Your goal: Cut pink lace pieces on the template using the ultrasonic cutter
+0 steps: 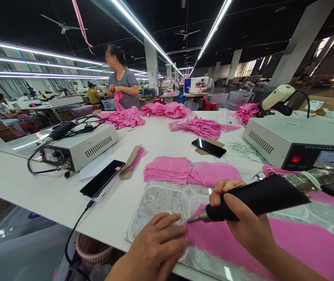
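My right hand (247, 218) is wrapped round a black handheld tool (257, 197) with a metal tip. That tip touches the left edge of a long pink fabric piece (301, 242) lying over a clear patterned mat (161, 203). Beside the tip, my left hand (158, 244) lies flat with fingers extended, its fingertips at the fabric's edge. Two stacks of pink fabric, a left stack (167, 169) and a right stack (215, 173), sit just beyond the mat.
A grey box with a meter (81, 146) stands left, another (301, 136) right. One phone (104, 177) lies left, a second phone (209, 147) further back. Pink fabric heaps (122, 117) line the far edge, where a person (125, 86) stands. A basket (93, 253) is below.
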`<state>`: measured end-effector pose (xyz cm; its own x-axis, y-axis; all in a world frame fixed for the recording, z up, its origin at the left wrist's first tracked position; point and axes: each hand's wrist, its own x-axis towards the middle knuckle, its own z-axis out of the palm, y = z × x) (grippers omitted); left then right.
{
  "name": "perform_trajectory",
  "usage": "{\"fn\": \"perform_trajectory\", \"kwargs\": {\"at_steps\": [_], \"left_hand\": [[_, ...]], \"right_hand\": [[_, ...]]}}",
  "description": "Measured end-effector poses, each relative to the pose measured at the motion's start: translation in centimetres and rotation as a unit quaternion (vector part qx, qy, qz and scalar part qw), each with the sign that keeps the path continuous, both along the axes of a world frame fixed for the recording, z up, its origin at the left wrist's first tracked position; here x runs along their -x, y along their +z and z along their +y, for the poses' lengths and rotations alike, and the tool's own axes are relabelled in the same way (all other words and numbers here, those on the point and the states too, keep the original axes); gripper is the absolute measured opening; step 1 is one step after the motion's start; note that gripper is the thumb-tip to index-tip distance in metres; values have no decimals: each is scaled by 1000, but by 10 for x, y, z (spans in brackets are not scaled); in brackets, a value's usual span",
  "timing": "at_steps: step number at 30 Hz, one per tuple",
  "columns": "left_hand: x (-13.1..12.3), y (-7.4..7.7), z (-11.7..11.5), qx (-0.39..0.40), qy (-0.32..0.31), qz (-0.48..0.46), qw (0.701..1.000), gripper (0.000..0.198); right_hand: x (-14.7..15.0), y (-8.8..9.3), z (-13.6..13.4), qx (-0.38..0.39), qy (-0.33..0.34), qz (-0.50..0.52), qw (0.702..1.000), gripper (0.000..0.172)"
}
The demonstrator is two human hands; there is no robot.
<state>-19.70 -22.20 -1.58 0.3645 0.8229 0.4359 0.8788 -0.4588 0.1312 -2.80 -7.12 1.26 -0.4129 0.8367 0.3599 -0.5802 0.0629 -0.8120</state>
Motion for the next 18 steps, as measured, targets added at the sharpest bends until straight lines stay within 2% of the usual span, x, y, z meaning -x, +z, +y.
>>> {"fn": "perform_trajectory", "kwargs": {"at_steps": [3,6,10,14,18], "left_hand": [[2,-2,3,-37,-2,8,999,32],[12,-12,8,-78,-27,14,996,27],[17,-18,15,-130,-38,0,991,30],[-8,-8,27,-136,-1,-3,991,30],[-50,-4,58,-173,-29,1,984,23]], "right_hand": [[3,1,1,-6,-2,15,1000,16],[-1,11,9,-3,-17,43,999,15],[-35,30,32,-10,-88,59,994,13],[-76,34,53,-8,-150,21,988,14],[-96,27,62,-1,-169,6,986,15]]}}
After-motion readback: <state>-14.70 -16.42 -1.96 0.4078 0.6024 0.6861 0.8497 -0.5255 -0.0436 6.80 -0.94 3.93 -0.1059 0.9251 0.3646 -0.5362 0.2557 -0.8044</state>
